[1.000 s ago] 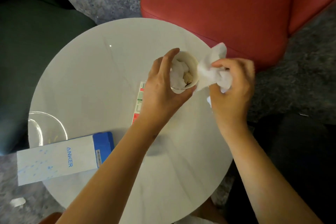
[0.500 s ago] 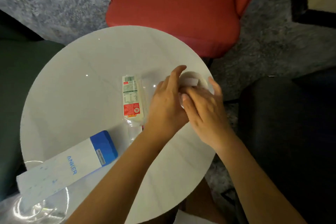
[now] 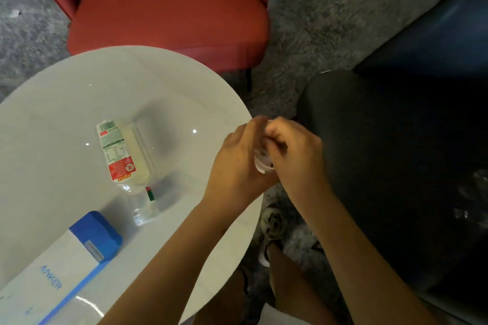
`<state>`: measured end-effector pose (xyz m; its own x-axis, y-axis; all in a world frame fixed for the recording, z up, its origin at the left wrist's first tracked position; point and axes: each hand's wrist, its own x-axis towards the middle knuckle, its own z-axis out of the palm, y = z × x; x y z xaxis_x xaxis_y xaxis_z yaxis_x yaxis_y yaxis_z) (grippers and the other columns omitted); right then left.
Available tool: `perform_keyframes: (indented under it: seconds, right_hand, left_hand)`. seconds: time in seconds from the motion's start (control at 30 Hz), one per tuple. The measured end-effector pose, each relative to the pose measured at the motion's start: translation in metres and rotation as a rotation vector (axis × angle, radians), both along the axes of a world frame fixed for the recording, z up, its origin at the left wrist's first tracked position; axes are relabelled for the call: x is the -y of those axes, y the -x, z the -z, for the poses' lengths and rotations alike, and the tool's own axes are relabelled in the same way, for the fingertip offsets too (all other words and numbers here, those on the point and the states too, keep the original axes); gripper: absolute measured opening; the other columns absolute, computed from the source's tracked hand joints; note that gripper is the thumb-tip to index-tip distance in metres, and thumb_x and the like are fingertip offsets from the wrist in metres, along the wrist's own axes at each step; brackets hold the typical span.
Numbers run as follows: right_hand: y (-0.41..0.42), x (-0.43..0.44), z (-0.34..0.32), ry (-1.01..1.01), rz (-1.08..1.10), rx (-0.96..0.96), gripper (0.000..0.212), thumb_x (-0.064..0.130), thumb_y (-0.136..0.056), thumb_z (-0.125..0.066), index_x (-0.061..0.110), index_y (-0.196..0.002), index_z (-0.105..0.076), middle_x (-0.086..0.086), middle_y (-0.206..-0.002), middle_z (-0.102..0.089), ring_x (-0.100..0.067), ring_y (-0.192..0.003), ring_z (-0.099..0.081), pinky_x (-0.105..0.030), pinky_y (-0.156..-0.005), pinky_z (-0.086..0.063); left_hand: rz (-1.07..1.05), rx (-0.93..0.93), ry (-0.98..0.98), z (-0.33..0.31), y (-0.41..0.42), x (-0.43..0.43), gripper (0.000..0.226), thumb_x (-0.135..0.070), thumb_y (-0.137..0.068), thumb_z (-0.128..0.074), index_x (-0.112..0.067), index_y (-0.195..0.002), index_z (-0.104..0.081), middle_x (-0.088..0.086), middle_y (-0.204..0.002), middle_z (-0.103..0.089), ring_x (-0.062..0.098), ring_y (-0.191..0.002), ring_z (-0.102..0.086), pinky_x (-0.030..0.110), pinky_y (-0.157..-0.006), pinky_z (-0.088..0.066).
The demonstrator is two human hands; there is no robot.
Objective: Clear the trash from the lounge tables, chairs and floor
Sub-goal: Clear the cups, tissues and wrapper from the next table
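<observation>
White paper shows as only a sliver between the two hands: a paper cup (image 3: pixel 261 165), or what looks like one, is held in the air just past the right edge of the table (image 3: pixel 79 103), near the middle of the frame. The left hand (image 3: pixel 237 163) takes it from the side, its grip curled round the wall, most likely to steady it. The right hand (image 3: pixel 293 155) comes over the top with its grip bunched and fingers bent down onto the cup's mouth, probably to squash it or pack its contents in so it travels as one lump. What is inside is hidden. Both forearms rise from the lower edge of the frame and meet at the cup, wrists close, backs of the hands towards the camera. Holding it off the table suggests it is about to be carried away. A plastic bottle (image 3: pixel 124 155) with a red and green label lies on its side on the table, left of the hands, and a white and blue box (image 3: pixel 79 253) lies near it at lower left, neither touched; the bottle at least looks like trash left to collect. A red chair (image 3: pixel 169 13) stands at the top beside the table, a dark chair (image 3: pixel 396 166) fills the right, and a small pale scrap (image 3: pixel 16 14) lies on the carpet (image 3: pixel 303 21) at upper left
</observation>
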<state>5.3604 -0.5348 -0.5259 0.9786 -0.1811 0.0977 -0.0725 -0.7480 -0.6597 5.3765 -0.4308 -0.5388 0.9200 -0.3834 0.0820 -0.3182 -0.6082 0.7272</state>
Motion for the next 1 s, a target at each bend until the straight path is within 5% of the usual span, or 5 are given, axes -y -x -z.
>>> perform_keyframes:
  seconds: [0.07, 0.2, 0.5, 0.77, 1.0]
  right_hand:
    - [-0.002, 0.002, -0.002, 0.013, -0.067, -0.057, 0.018, 0.015, -0.091, -0.055, 0.004, -0.102, -0.063, -0.009, -0.093, -0.068, -0.007, -0.081, -0.058, -0.004, -0.069, -0.041]
    - [0.0, 0.004, -0.003, -0.002, -0.235, -0.154, 0.042, 0.025, -0.093, -0.029, 0.0, -0.119, -0.05, -0.018, -0.095, -0.064, -0.033, -0.082, -0.061, -0.049, -0.073, -0.051]
    - [0.009, 0.02, 0.003, 0.246, -0.098, 0.138, 0.034, 0.027, -0.087, -0.043, 0.01, -0.074, -0.07, -0.002, -0.075, -0.07, -0.019, -0.088, -0.062, -0.032, -0.086, -0.029]
    - [0.038, 0.048, 0.014, 0.249, -0.168, -0.225, 0.06, 0.044, -0.091, -0.01, 0.026, -0.109, -0.064, 0.006, -0.121, -0.062, -0.012, -0.126, -0.04, -0.044, -0.11, -0.009]
    - [0.084, 0.114, 0.034, 0.238, 0.152, 0.087, 0.039, 0.031, -0.092, -0.034, 0.016, -0.096, -0.07, 0.002, -0.109, -0.068, -0.02, -0.111, -0.055, -0.044, -0.098, -0.027]
  left_hand:
    - [-0.002, 0.021, 0.004, 0.002, -0.001, 0.007, 0.061, -0.034, -0.07, -0.078, -0.01, -0.12, -0.054, 0.004, -0.109, -0.065, 0.018, -0.094, -0.061, 0.021, -0.079, -0.043]
    - [-0.022, 0.044, -0.038, 0.007, -0.004, 0.01, 0.054, -0.032, -0.077, -0.066, -0.004, -0.121, -0.054, 0.009, -0.112, -0.065, 0.024, -0.097, -0.063, 0.021, -0.082, -0.042]
    - [-0.108, -0.102, 0.053, 0.005, -0.009, 0.001, 0.073, -0.037, -0.064, -0.083, -0.012, -0.125, -0.05, 0.004, -0.117, -0.062, 0.017, -0.101, -0.058, 0.026, -0.084, -0.045]
    - [0.04, -0.02, -0.025, 0.011, 0.006, 0.041, 0.062, -0.027, -0.072, -0.078, -0.011, -0.125, -0.052, 0.008, -0.116, -0.063, 0.025, -0.102, -0.061, 0.025, -0.084, -0.039]
    - [0.134, -0.193, 0.076, 0.027, 0.019, 0.111, 0.067, -0.037, -0.067, -0.078, -0.018, -0.125, -0.049, -0.002, -0.118, -0.061, 0.016, -0.103, -0.059, 0.025, -0.081, -0.044]
